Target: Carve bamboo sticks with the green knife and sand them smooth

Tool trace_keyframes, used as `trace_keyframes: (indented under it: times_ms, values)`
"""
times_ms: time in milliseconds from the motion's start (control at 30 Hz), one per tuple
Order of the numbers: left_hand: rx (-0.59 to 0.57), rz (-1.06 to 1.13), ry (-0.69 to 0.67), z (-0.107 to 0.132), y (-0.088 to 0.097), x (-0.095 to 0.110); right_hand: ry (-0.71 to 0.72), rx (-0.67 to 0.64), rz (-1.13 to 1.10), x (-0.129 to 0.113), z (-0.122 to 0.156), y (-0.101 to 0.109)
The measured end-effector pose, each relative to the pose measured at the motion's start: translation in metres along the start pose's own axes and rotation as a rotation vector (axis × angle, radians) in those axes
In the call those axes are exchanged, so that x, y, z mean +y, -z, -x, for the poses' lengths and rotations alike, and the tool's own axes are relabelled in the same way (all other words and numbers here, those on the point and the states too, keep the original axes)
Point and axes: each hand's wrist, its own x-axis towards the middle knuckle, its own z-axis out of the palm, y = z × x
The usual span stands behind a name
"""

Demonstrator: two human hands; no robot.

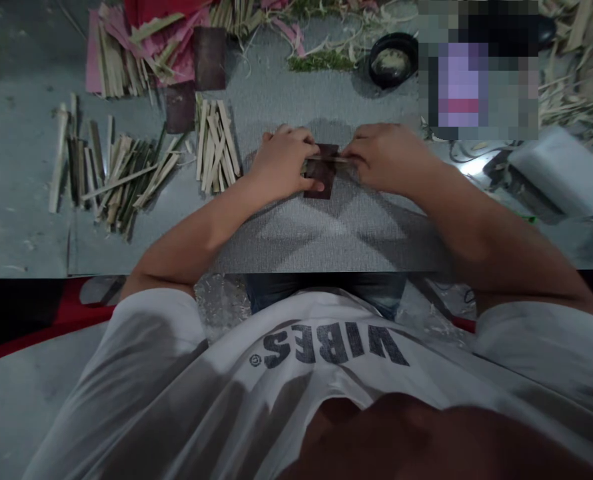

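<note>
A small dark brown sheet [321, 175] lies on the grey mat [326, 227] between my hands. Across its top edge runs a thin pale bamboo strip [329, 159]. My left hand [281, 160] is closed, its fingers pinching the left end of the strip and the sheet's edge. From the other side my right hand [384, 157], also closed, pinches the right end of the strip. Both forearms reach in from the near table edge.
A bundle of pale bamboo sticks [216, 147] lies left of my left hand, a bigger mixed pile [116, 177] further left. Two dark sheets [209, 59] and pink paper [141, 40] sit at the back left. A black bowl [393, 60] is behind; a white device [559, 170] is right.
</note>
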Motion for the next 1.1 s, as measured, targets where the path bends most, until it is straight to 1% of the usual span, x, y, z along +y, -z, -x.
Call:
trace_keyframes:
  times_ms: [67, 100, 233, 400, 533, 600, 700, 800, 867, 933, 1100]
  values:
    - [-0.017, -0.010, 0.010, 0.001, 0.002, 0.002, -0.097, -0.005, 0.002, -0.003, -0.001, 0.004]
    - [-0.025, -0.021, 0.015, 0.002, 0.003, 0.003, -0.123, -0.007, 0.017, -0.005, -0.001, 0.005]
    - [-0.042, -0.041, 0.026, 0.003, 0.006, 0.006, -0.125, -0.010, 0.116, -0.016, -0.004, -0.001]
    - [-0.034, -0.007, 0.024, 0.002, 0.007, 0.006, -0.068, 0.015, 0.163, -0.028, -0.010, -0.013]
    - [-0.018, 0.007, 0.015, 0.003, 0.007, 0.006, 0.034, -0.044, 0.242, -0.046, -0.026, -0.015]
    - [-0.017, 0.005, 0.015, 0.003, 0.006, 0.005, 0.081, -0.074, 0.266, -0.051, -0.031, -0.015]
    - [-0.021, -0.015, 0.011, 0.002, 0.004, 0.004, 0.074, -0.057, 0.302, -0.047, -0.028, -0.012]
    - [-0.009, -0.020, 0.011, 0.001, 0.002, 0.002, 0.000, -0.028, 0.327, -0.037, -0.019, -0.007]
    - [-0.005, -0.010, 0.018, -0.001, 0.000, 0.001, -0.036, -0.030, 0.294, -0.035, -0.017, -0.005]
    - [-0.008, -0.007, 0.022, -0.001, 0.000, 0.000, -0.051, -0.040, 0.213, -0.037, -0.021, -0.005]
    - [-0.003, -0.025, 0.037, 0.000, 0.001, 0.001, -0.024, -0.043, 0.096, -0.050, -0.038, -0.006]
